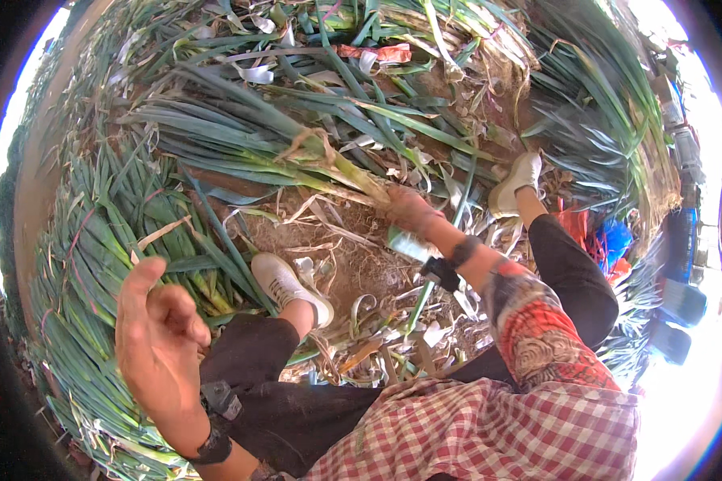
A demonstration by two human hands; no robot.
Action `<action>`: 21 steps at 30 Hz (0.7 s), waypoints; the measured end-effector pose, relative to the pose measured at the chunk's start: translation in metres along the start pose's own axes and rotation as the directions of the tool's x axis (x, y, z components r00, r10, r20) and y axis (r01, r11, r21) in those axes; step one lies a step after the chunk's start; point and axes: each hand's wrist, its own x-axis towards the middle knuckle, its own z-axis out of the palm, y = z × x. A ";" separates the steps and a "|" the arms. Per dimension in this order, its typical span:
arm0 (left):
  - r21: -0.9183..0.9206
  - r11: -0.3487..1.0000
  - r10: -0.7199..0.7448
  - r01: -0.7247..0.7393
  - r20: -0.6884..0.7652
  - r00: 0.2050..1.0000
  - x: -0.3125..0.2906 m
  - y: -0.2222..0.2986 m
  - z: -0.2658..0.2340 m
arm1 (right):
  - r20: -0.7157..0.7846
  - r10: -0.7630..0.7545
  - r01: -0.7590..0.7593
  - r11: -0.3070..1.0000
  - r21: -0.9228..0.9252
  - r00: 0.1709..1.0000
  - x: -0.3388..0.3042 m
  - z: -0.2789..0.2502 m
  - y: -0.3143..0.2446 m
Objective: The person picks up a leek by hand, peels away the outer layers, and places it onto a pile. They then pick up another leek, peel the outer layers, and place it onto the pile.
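My right hand (413, 212) is closed around the pale root end of a few leeks (337, 167). Their long green leaves point to the far left, over other leeks on the ground. Close under that wrist is a pale, blurred flat thing (409, 244) that I cannot make out. Raised at the near left is my left hand (162, 341), empty, its fingers loosely bent and apart. Below and beside it spreads a large heap of leeks (96, 280), with thin pink ties around some bunches.
My shoes (290, 289) stand on soil strewn with dry leaves and peelings (361, 240). More leeks (594, 80) lie at the far right. A blue bag (614, 240) and red plastic (573, 220) are beside my right leg. A red-orange strip (385, 54) lies among far leaves.
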 end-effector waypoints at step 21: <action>-0.610 0.780 0.204 0.141 0.460 0.864 0.011 -0.033 0.100 | -0.065 0.043 0.071 -0.156 0.985 0.997 -0.215 -0.238 -0.164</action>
